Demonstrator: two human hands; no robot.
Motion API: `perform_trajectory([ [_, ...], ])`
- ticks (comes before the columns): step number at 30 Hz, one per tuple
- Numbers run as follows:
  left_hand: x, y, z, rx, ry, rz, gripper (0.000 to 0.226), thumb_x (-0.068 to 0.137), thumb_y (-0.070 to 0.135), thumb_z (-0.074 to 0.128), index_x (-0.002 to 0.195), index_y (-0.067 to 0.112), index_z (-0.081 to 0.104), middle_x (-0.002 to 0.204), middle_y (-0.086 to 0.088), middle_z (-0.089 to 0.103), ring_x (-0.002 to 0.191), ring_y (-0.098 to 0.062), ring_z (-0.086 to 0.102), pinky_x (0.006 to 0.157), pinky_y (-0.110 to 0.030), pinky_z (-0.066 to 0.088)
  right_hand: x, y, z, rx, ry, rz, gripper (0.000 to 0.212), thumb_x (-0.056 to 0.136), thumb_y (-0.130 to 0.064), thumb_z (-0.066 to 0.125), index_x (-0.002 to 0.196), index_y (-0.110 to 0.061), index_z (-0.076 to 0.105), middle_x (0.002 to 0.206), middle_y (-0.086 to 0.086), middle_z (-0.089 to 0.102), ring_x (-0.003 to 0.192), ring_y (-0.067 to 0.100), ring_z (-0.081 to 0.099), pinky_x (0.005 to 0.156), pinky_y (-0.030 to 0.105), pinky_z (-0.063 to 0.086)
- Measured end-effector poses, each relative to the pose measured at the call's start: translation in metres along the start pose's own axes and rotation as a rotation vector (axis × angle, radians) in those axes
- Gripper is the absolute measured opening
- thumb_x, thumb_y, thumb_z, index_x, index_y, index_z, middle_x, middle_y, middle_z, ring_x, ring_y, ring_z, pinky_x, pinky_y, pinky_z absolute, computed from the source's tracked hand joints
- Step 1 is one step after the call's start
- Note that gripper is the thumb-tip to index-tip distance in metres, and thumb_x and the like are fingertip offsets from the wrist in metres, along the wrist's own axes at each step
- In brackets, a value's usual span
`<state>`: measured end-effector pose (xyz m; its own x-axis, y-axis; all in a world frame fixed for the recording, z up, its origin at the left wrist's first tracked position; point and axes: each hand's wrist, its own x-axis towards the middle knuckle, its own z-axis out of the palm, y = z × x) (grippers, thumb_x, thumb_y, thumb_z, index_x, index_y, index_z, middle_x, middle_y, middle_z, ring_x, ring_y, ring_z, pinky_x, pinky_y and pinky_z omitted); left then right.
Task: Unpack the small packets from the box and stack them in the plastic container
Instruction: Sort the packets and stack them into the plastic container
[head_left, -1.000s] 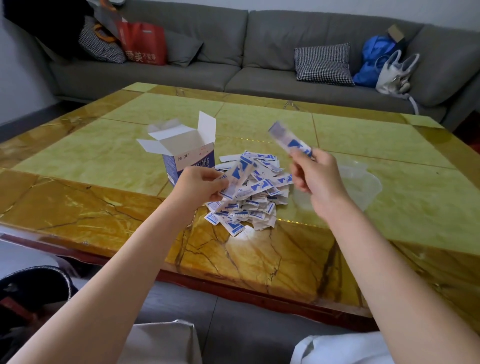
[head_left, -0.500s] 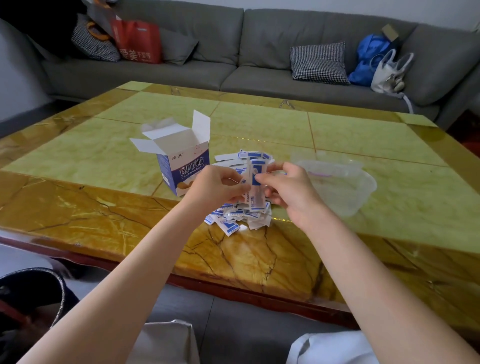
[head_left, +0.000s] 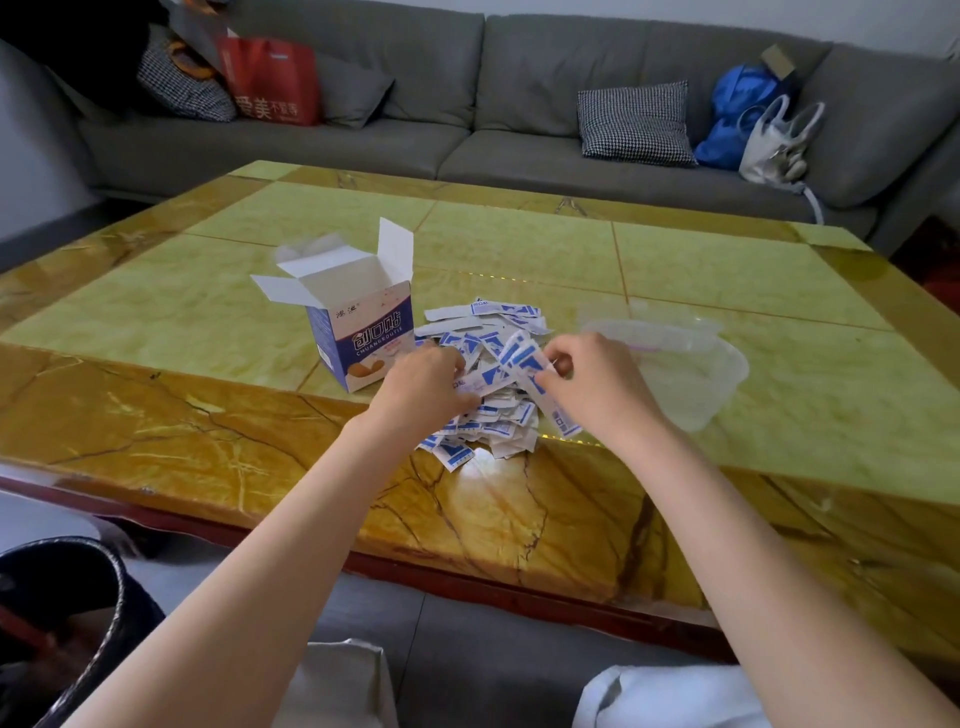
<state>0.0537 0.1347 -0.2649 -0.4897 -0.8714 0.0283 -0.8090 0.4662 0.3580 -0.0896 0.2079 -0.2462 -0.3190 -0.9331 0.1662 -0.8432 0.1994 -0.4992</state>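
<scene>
A heap of small blue-and-white packets lies on the marble table. To its left stands the open blue-and-white box, flaps up. A clear plastic container sits to the right of the heap. My right hand pinches a small stack of packets, which slants down over the heap's right side. My left hand rests on the heap's left side, fingers closed on a packet.
A grey sofa runs behind the table with checked cushions, a red bag, a blue bag and a white handbag. A dark bag sits by my left knee.
My right hand came down from a raised position with a packet and joined the left over the heap. Both hands now sit lower, the right holding a small stack.
</scene>
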Motion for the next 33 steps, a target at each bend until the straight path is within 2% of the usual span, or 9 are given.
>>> perform_trajectory([
  [5,-0.002,-0.003,-0.004,-0.124,0.047,-0.025,0.025,0.084,0.025,0.065,0.101,0.008,0.063,0.094,-0.008,0.064,0.075,-0.015,0.052,0.063,-0.022,0.04,0.002,0.007,0.004,0.005,-0.078,0.039,0.017,0.087,-0.01,0.058,0.091,0.005,0.063,0.086,0.019,0.066,0.066,0.022,0.051,0.063,0.031,0.044],
  [7,-0.003,-0.008,-0.008,-0.286,0.119,-0.044,0.02,0.087,0.023,0.061,0.092,0.005,0.067,0.082,-0.007,0.066,0.065,-0.014,0.052,0.055,-0.022,0.039,0.003,0.005,0.004,0.202,-0.105,0.118,0.018,0.09,-0.011,0.054,0.095,0.005,0.062,0.077,0.016,0.064,0.057,0.019,0.052,0.053,0.028,0.045],
  [9,-0.004,-0.012,-0.015,-0.471,0.165,-0.082,0.021,0.09,0.023,0.058,0.092,0.007,0.071,0.075,-0.005,0.066,0.059,-0.011,0.052,0.058,-0.024,0.044,0.002,0.001,0.001,0.545,-0.129,0.245,0.013,0.092,-0.007,0.05,0.089,0.0,0.06,0.064,0.009,0.054,0.046,0.014,0.045,0.036,0.019,0.031],
  [11,-0.007,-0.013,-0.02,-0.583,0.18,-0.093,0.021,0.09,0.026,0.058,0.091,0.01,0.072,0.07,-0.002,0.065,0.058,-0.01,0.053,0.064,-0.031,0.049,0.002,-0.005,-0.001,0.88,-0.175,0.333,0.014,0.093,-0.003,0.048,0.082,-0.008,0.057,0.069,0.008,0.054,0.046,0.013,0.041,0.033,0.016,0.023],
  [14,-0.014,-0.004,-0.019,-0.536,0.153,-0.015,0.021,0.088,0.029,0.06,0.082,0.013,0.073,0.068,-0.001,0.067,0.062,-0.013,0.057,0.067,-0.03,0.05,0.001,-0.015,0.004,1.063,-0.238,0.355,0.016,0.092,-0.003,0.05,0.079,-0.011,0.054,0.075,0.007,0.059,0.041,0.009,0.043,0.029,0.014,0.022],
  [18,-0.018,0.0,-0.019,-0.365,0.092,0.04,0.02,0.088,0.028,0.059,0.088,0.013,0.072,0.079,0.0,0.068,0.066,-0.007,0.057,0.059,-0.015,0.043,0.002,-0.022,0.013,0.973,-0.109,0.287,0.015,0.091,-0.003,0.052,0.08,-0.013,0.055,0.062,0.002,0.055,0.035,0.006,0.042,0.032,0.015,0.026],
  [23,-0.015,-0.021,-0.021,-0.232,0.088,-0.078,0.034,0.091,0.031,0.054,0.122,0.019,0.057,0.128,-0.004,0.057,0.114,-0.021,0.054,0.093,-0.036,0.047,0.014,-0.01,0.009,0.484,0.219,0.152,0.019,0.091,-0.01,0.053,0.11,-0.01,0.048,0.086,0.007,0.065,0.057,0.019,0.057,0.049,0.024,0.042],
  [27,-0.016,-0.006,-0.006,0.075,-0.052,0.196,0.05,0.091,0.043,0.047,0.139,0.033,0.036,0.15,0.007,0.03,0.14,-0.022,0.023,0.113,-0.05,0.024,0.014,-0.007,0.013,0.321,0.177,0.133,0.025,0.089,-0.011,0.056,0.101,0.011,0.06,0.092,0.024,0.067,0.079,0.038,0.063,0.069,0.038,0.053],
  [33,-0.026,0.0,0.017,0.216,-0.086,0.346,0.046,0.091,0.03,0.052,0.135,0.038,0.04,0.148,0.013,0.032,0.137,-0.019,0.026,0.11,-0.044,0.031,0.024,-0.013,0.029,0.234,0.001,0.141,0.018,0.088,-0.014,0.055,0.084,0.002,0.062,0.08,0.018,0.06,0.071,0.022,0.048,0.054,0.027,0.032],
])
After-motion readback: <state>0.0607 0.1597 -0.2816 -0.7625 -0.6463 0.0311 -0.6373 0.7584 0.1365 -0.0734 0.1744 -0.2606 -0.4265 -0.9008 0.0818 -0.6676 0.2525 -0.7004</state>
